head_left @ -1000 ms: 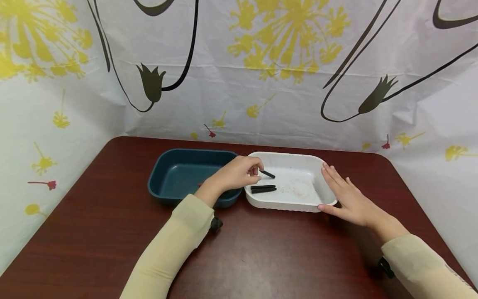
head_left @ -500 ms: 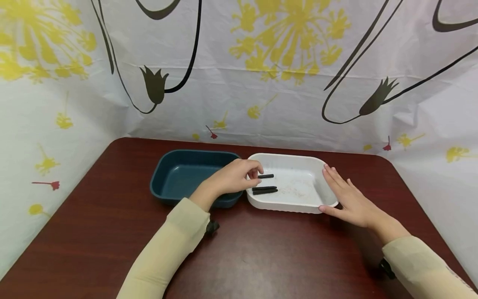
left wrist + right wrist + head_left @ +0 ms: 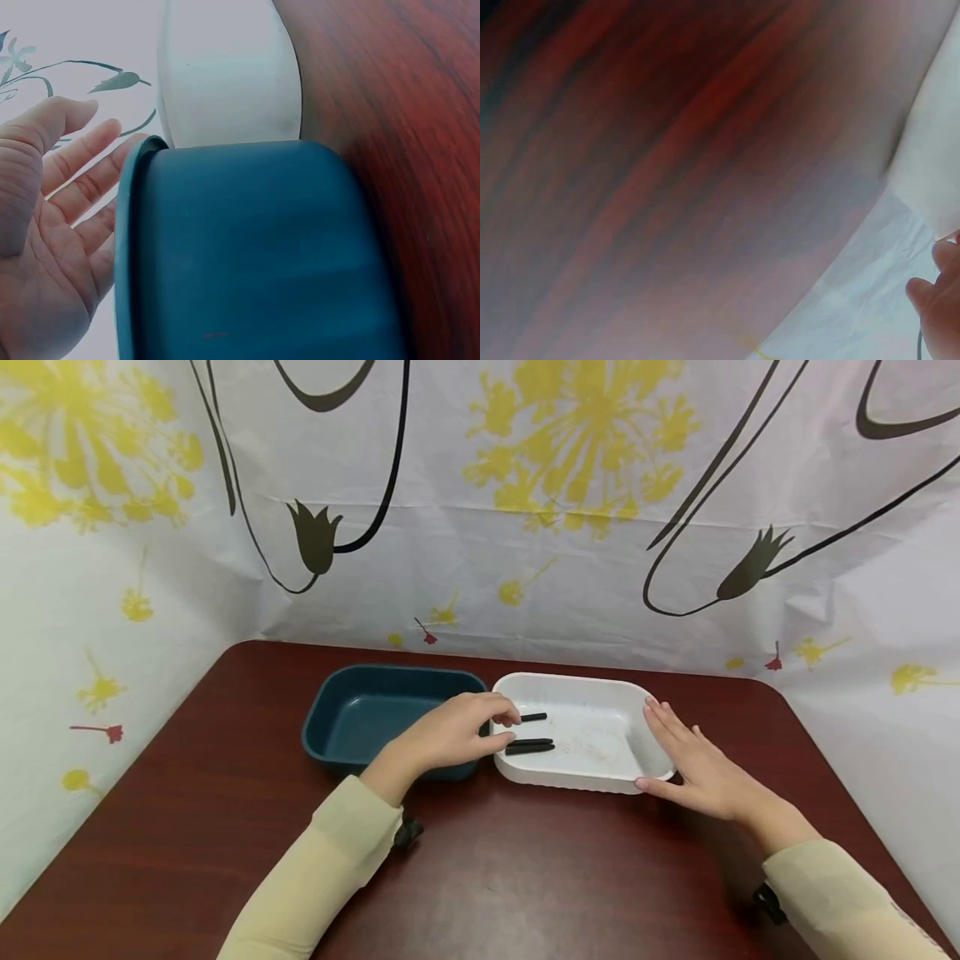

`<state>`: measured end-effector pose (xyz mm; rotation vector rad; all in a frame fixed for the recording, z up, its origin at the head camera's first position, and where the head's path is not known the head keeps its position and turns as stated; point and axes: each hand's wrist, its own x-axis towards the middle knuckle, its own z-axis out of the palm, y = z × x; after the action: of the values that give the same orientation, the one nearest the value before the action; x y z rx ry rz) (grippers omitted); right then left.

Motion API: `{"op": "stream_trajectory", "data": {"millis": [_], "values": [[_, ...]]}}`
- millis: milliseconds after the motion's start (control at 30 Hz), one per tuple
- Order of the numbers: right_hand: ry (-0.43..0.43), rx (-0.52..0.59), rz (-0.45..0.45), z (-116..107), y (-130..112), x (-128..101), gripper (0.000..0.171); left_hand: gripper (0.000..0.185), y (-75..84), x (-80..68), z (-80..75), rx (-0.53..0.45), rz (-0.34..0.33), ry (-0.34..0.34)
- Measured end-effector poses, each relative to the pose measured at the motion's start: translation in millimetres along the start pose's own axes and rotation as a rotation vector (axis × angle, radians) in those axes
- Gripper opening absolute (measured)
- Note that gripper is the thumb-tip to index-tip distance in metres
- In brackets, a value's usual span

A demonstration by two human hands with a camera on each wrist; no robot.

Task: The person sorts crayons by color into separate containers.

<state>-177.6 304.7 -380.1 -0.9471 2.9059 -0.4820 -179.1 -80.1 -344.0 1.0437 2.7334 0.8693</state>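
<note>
Over the touching ends of a dark teal tray (image 3: 352, 722) and a white tray (image 3: 600, 739), my left hand (image 3: 453, 727) hovers with its thumb apart from loosely curved fingers. It holds nothing. In the left wrist view, the left hand (image 3: 52, 255) shows its bare palm beside the teal rim. Just beyond its fingertips, one black crayon (image 3: 534, 717) lies in the white tray. A pair of black crayons (image 3: 530, 747) lies side by side nearer the front. My right hand (image 3: 697, 768) rests straight fingers and thumb against the white tray's right end.
Both trays stand near the back of a dark red wooden table (image 3: 495, 877). A white sheet (image 3: 420, 568) with yellow and dark flower prints hangs behind it and along the sides. Small specks mark the white tray's floor.
My left hand has let go of a black crayon, which now lies flat in the white tray, and has drawn back left. The right hand stays on the tray's end.
</note>
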Motion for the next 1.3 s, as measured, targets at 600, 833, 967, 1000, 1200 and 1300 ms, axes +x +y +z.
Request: {"op": "stream_trajectory", "data": {"millis": [600,833,967,1000,1200,1300], "values": [[-0.001,0.121,0.014,-4.4,-1.2,6.1,0.103,0.029,-10.7,-53.7,-29.2,0.115,-0.011,0.172],[0.003,0.154,-0.012,-6.7,2.3,5.0,0.102,0.028,-24.3,-74.1,-39.4,0.155,-0.011,0.225],[0.007,0.161,-0.028,-7.1,6.4,4.5,0.102,0.030,-33.4,-85.3,-44.9,0.184,-0.028,0.246],[0.008,0.163,-0.031,-6.8,7.5,4.4,0.102,0.031,-35.7,-88.4,-46.9,0.191,-0.035,0.250],[0.024,0.163,-0.053,-4.4,11.4,3.4,0.102,0.042,-50.9,-105.6,-60.5,0.229,-0.100,0.308],[0.044,0.153,-0.062,-5.7,9.5,3.6,0.102,0.048,-59.5,-112.8,-66.1,0.258,-0.134,0.353]]}}
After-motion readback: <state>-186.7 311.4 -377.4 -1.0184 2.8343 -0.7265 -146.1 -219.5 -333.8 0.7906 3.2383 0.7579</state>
